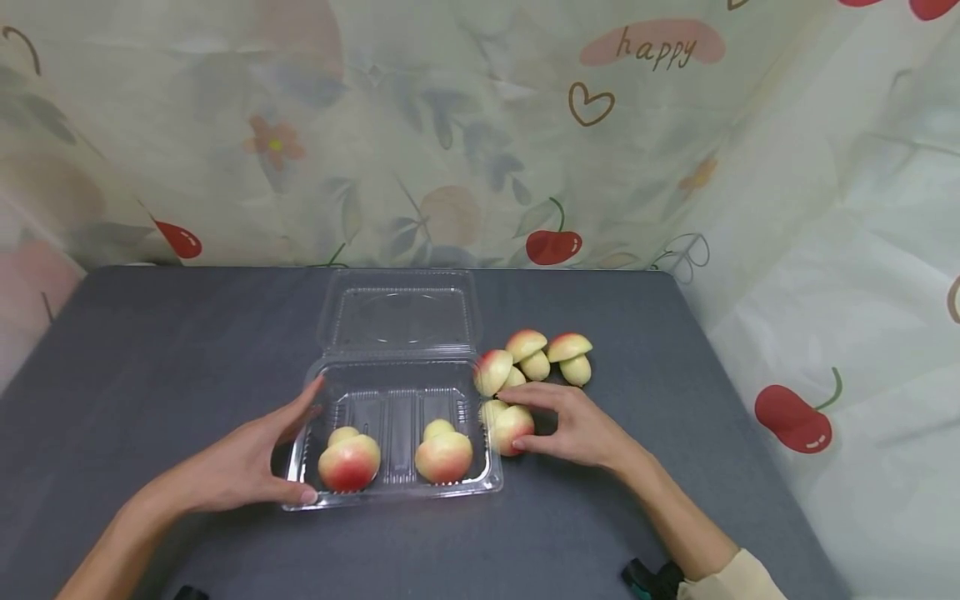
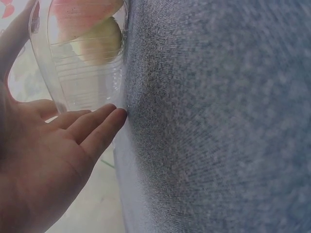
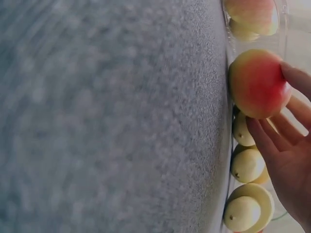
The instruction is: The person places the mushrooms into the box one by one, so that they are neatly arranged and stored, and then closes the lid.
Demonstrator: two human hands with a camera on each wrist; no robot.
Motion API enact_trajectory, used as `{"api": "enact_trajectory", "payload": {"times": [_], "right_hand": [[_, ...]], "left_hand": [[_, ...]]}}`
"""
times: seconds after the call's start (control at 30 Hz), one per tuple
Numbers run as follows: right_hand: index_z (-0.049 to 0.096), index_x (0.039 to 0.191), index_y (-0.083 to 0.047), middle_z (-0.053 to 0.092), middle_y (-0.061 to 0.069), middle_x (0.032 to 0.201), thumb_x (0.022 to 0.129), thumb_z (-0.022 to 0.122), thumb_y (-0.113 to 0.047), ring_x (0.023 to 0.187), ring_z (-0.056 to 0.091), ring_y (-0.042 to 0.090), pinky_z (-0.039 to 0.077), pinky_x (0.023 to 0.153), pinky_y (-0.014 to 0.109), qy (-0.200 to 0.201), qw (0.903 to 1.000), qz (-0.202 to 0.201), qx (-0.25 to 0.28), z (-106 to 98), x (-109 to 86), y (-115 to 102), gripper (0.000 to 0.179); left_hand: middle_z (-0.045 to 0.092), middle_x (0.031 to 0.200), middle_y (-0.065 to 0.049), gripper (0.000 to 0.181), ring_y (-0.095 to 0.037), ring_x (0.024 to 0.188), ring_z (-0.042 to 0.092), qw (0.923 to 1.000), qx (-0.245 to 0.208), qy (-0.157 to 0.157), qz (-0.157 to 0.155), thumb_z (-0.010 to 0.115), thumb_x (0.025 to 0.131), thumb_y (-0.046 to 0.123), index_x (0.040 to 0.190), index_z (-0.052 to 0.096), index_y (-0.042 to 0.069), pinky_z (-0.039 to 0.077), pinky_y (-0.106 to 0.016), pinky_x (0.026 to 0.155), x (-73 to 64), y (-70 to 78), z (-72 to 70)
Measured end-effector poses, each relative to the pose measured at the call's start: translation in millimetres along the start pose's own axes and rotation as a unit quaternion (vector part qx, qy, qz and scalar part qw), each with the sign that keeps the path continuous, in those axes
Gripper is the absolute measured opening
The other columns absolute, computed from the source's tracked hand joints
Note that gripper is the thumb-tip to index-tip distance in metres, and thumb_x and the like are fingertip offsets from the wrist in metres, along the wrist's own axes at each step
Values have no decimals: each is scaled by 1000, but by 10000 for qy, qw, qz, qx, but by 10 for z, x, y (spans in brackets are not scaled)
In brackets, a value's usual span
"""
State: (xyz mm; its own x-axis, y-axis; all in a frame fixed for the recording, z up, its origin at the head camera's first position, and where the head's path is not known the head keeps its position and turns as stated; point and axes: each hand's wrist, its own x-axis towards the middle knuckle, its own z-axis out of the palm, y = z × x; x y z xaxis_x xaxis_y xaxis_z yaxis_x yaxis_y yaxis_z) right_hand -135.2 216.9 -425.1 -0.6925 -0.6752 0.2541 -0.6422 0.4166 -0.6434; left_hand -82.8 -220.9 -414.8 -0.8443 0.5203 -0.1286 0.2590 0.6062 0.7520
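Observation:
A clear plastic clamshell box (image 1: 390,375) lies with its lid (image 1: 401,317) folded back. Inside, near the front edge, two mushroom-shaped pieces with red-and-yellow caps stand apart, a left mushroom (image 1: 349,462) and a right mushroom (image 1: 443,454). My left hand (image 1: 251,458) spans the box's left side, thumb at the front corner, fingers straight against the wall in the left wrist view. Just right of the box, my right hand (image 1: 573,425) holds another mushroom (image 3: 260,83) between thumb and fingers. Its cap faces the right wrist camera; its stem is mostly hidden there.
Behind the right hand, more mushrooms lie in a row: one by the box (image 1: 492,372), a middle one (image 1: 528,353) and a far-right one (image 1: 571,358). The dark grey table (image 1: 150,358) ends at a patterned curtain (image 1: 450,133). A black strap (image 1: 652,579) shows at the right forearm.

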Motion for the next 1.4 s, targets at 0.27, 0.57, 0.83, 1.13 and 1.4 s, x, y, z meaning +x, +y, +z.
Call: {"api": "enact_trajectory", "payload": {"times": [0.27,0.57,0.83,1.13,1.4], "right_hand": [[65,133,-18,63,-8,133,80,85,-34,125,56,9,44,101,24,-360,9993,97,-66,4,-36,24,59],[65,134,-18,64,-12,130,81,84,-29,115,61,6,49,94,25,-312,9988,376,102,-28,-91,28,57],[63,136,-15,64,-7,132,83,83,-27,118,61,10,48,97,26,20,9979,395,514,-129,-122,3,58],[62,137,-14,63,-4,134,83,83,-21,117,62,13,49,97,25,312,9987,80,385,-234,-92,-50,59],[61,138,-16,62,-7,135,82,84,-24,121,60,14,44,101,25,440,9989,-171,76,-254,39,-170,61]], "left_hand": [[18,163,-18,129,-38,139,41,9998,-101,-21,164,84,69,56,161,3,18,37,-14,102,-9,8,-6],[19,163,-18,130,-36,139,41,10000,-44,-17,50,84,68,58,161,4,17,38,-15,102,-7,-6,8],[19,163,-17,129,-35,140,40,9999,-135,-15,65,85,69,55,161,4,17,35,-12,101,-8,-18,7],[20,162,-19,128,-37,138,42,9999,-76,25,143,84,69,58,161,3,20,40,-17,102,-13,-12,16],[24,161,-19,127,-35,136,44,9999,-4,74,111,83,69,58,161,3,23,39,-17,102,-9,-21,17]]}}
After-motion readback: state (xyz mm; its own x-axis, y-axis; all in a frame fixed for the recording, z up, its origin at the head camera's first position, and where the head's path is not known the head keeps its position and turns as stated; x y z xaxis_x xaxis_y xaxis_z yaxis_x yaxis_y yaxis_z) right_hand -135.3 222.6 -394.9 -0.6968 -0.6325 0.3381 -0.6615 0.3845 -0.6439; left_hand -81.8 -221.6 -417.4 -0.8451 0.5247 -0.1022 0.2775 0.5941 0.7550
